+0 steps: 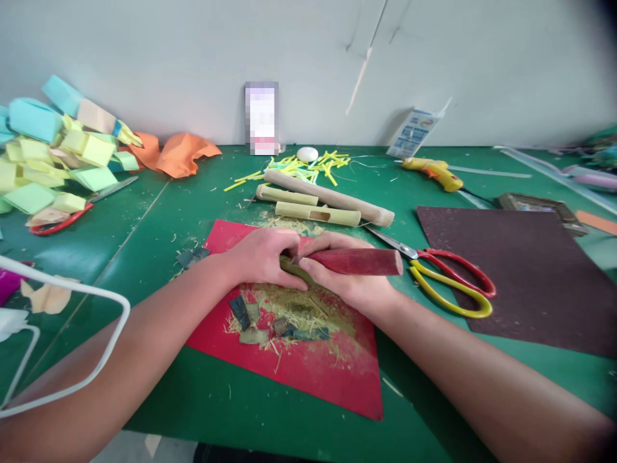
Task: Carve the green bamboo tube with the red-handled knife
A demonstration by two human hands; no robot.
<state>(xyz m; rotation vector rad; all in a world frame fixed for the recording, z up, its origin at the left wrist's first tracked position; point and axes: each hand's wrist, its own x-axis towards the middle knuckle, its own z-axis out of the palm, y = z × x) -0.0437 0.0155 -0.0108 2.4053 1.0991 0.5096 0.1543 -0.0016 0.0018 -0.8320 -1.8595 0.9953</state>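
Observation:
My left hand (263, 257) is closed around a greenish bamboo piece (295, 268), most of it hidden under the fingers. My right hand (347, 283) grips a tool with a dark red wooden handle (359, 262); its working end meets the bamboo between the two hands and cannot be seen. Both hands hover just above a red mat (308, 370) littered with bamboo shavings (294, 315) and dark bark chips.
Behind the mat lie two cut bamboo sections (315, 214) and a wooden stick (332, 198). Red-and-yellow scissors (446, 276) lie to the right beside a dark brown sheet (530, 276). A yellow glue gun (434, 170) sits at back right, foam blocks (53, 154) and red scissors (72, 215) at left.

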